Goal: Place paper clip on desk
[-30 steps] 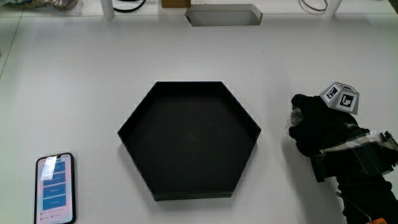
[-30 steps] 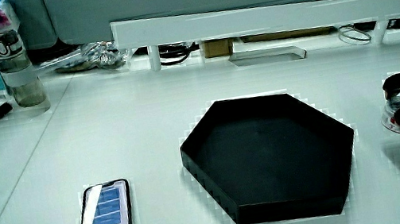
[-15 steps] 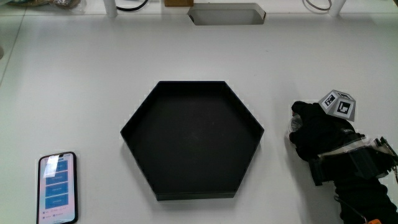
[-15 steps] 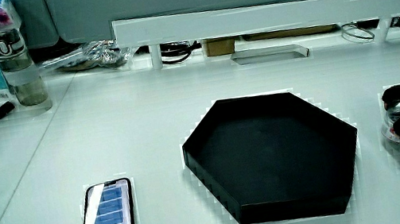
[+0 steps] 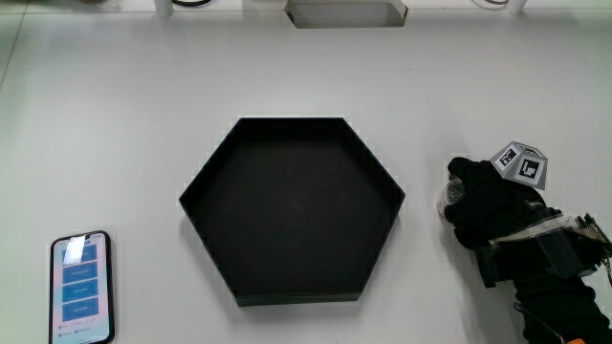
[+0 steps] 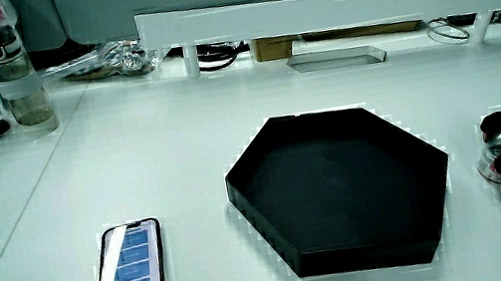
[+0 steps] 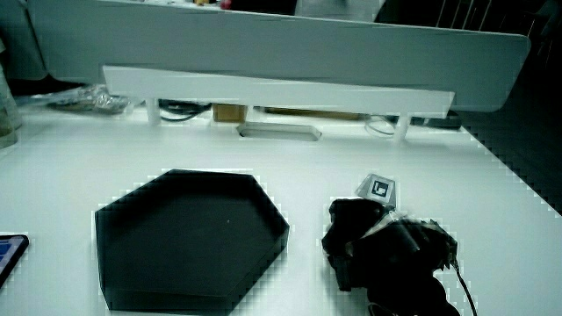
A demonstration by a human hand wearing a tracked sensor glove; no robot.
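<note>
- The hand [image 5: 492, 203], in its black glove, rests low on the table [image 5: 124, 134] just beside the black tray [image 5: 292, 210], with a bare strip of table between the two.
- The patterned cube [image 5: 521, 162] sits on the back of the hand, and the forearm [image 5: 559, 287] runs toward the person.
- The hand's fingers are curled around a small clear container [image 6: 495, 158], which stands on the table; a side view shows its pale see-through wall and a reddish base under the fingers.
- In the main view only a small pale and reddish bit of this container [image 5: 447, 194] shows at the fingertips, on the side nearest the tray.
- No paper clip can be made out in any view; whether one is in the container or under the hand cannot be told.
- The tray is six-sided with low walls, and its inside looks dark and bare.
- A phone [image 5: 80, 287] lies flat on the table with its screen lit, nearer to the person than the tray and well apart from the hand.
- A low white partition [image 6: 342, 15] runs along the table's edge farthest from the person, with a flat grey box [image 5: 344, 13] lying at its foot.
- In a side view a clear bottle [image 6: 14, 77] stands upright near the partition's end, well apart from the tray.
</note>
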